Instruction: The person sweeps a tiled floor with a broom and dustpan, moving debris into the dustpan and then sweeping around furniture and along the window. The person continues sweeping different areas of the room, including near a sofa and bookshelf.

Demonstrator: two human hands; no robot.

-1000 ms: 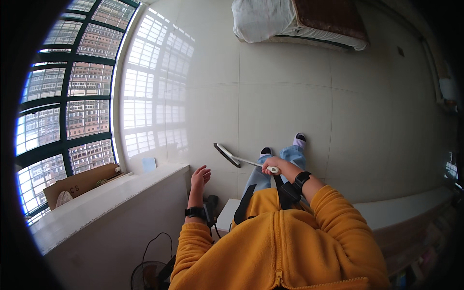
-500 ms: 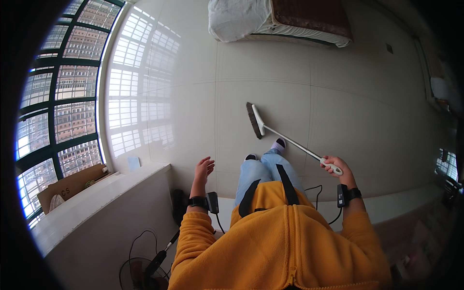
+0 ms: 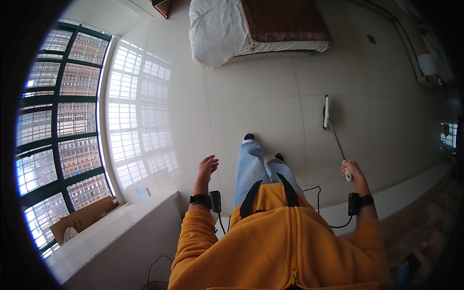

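My right hand (image 3: 352, 169) is closed around the white grip of a broom (image 3: 337, 140) with a thin metal-coloured handle. The broom's head (image 3: 326, 112), white on top with dark bristles, is out ahead of me to the right, at or just above the pale tiled floor (image 3: 261, 111). My left hand (image 3: 208, 166) hangs in the air on the left with nothing in it, its fingers loosely stretched out. Below it, a low white ledge is the nearest thing.
Ahead stands a bed (image 3: 220, 36) with a white cover and a brown top. Along the left run windows with green frames (image 3: 60, 116). A cardboard box (image 3: 84, 217) sits by the white ledge (image 3: 125, 222). My feet (image 3: 249, 137) are on the floor.
The broom has swung from in front of my feet out to the right, with my right hand moving right. My left foot has stepped forward. The left hand stays much the same.
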